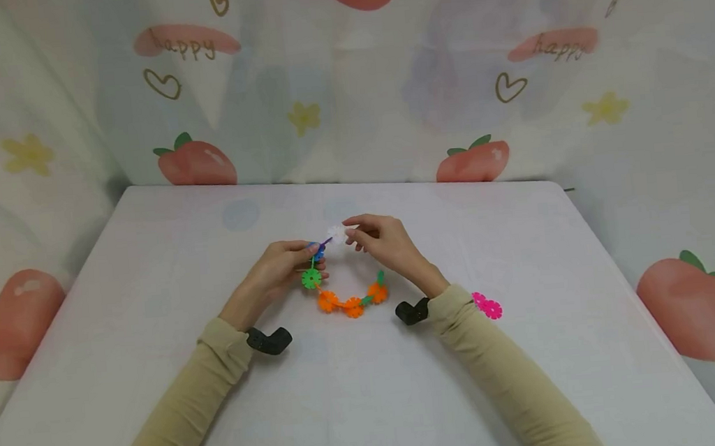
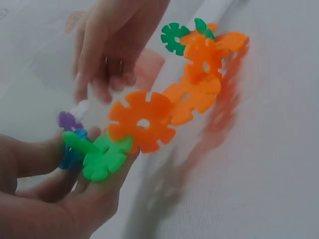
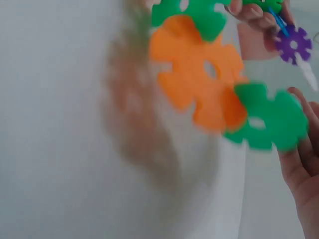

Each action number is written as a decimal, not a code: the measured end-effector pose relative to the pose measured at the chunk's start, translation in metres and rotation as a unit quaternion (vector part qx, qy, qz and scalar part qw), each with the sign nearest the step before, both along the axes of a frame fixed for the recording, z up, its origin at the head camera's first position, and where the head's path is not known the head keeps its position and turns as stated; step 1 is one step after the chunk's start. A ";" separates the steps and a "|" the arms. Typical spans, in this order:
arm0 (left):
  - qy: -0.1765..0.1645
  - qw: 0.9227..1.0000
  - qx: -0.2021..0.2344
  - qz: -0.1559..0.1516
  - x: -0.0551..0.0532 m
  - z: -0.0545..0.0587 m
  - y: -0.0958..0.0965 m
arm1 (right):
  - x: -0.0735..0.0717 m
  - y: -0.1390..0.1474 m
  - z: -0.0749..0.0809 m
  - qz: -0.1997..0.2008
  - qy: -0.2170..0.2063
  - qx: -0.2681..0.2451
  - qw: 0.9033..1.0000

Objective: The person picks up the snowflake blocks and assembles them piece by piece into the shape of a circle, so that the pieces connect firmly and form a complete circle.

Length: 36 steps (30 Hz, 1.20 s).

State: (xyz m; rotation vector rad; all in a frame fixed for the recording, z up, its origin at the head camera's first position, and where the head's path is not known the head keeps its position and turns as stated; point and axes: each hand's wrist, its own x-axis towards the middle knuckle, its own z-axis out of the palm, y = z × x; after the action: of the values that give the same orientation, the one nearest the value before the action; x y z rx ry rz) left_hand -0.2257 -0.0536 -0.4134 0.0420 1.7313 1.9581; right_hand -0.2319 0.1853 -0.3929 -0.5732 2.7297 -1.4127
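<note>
A curved chain of slotted flower-shaped plastic discs spans the space between the hands. My left hand (image 1: 281, 262) pinches it at a blue disc (image 1: 318, 251), beside a light green disc (image 1: 311, 278). From there several orange discs (image 2: 142, 122) run on, joined with darker green discs (image 3: 269, 117) toward the far end. Beyond the blue one, a purple disc (image 3: 294, 44) links to a white disc (image 1: 336, 234). With thumb and index finger, my right hand (image 1: 387, 240) pinches the white disc at its edge.
Pink discs (image 1: 486, 305) lie on the white-covered table (image 1: 345, 392), just right of the right sleeve (image 1: 500, 359). Black wrist-worn pieces (image 1: 269, 341) stick out at both cuffs. A printed curtain (image 1: 373, 96) hangs behind the table's back edge.
</note>
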 end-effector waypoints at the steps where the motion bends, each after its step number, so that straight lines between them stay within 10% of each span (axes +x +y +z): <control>1: 0.000 1.000 0.001 -0.006 0.000 0.000 0.000 | 0.003 0.006 0.001 -0.003 0.003 0.004 1.000; 18: 0.008 0.994 -0.090 -0.060 -0.004 0.002 -0.011 | 0.070 0.123 0.008 -0.036 0.005 0.171 0.985; 36: 0.061 0.983 -0.147 -0.089 -0.005 0.004 -0.018 | 0.102 0.183 0.005 -0.053 -0.043 0.249 0.966</control>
State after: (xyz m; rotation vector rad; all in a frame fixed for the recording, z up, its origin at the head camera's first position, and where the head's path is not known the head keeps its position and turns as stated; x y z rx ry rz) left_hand -0.2305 -0.0713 -0.4097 0.2094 2.0050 1.5873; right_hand -0.1298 0.3687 -0.3877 -0.3312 2.9115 -0.6846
